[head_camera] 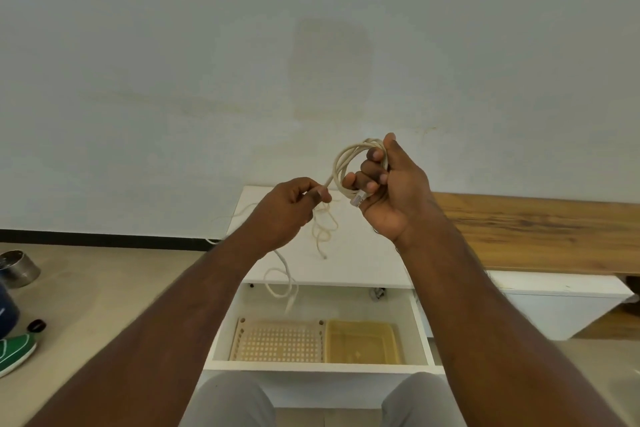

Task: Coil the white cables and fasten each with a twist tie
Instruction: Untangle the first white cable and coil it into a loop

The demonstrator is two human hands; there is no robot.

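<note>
Coil: thin white cable (349, 163) wound in a few loops, standing upright in the air, gripped at its right edge by the right hand (391, 187), whose fingers curl through the loops and also trap a pale plug end at the bottom of the coil.
Left hand (294, 208): fingers and thumb pinch the free run of the same cable just left of and slightly below the coil.
Slack: from the left hand's pinch the cable drops below and nearer the person, over the front edge of the small white table (363, 263), and ends in a loose hanging loop (280, 284) above the open white drawer (318, 366).
Key relation: the free strand runs slantwise, up and right, from the left hand to the coil; the left hand is the nearer one to the slack, so the next wrap looks like its job, carried up and over toward the right hand.
Second cable: a tangled pale strand (323, 229) lies on the table beyond and between the hands.
Twist tie: none that I can make out.
Progress: I judge the first coil part-wound, unfastened.
</note>
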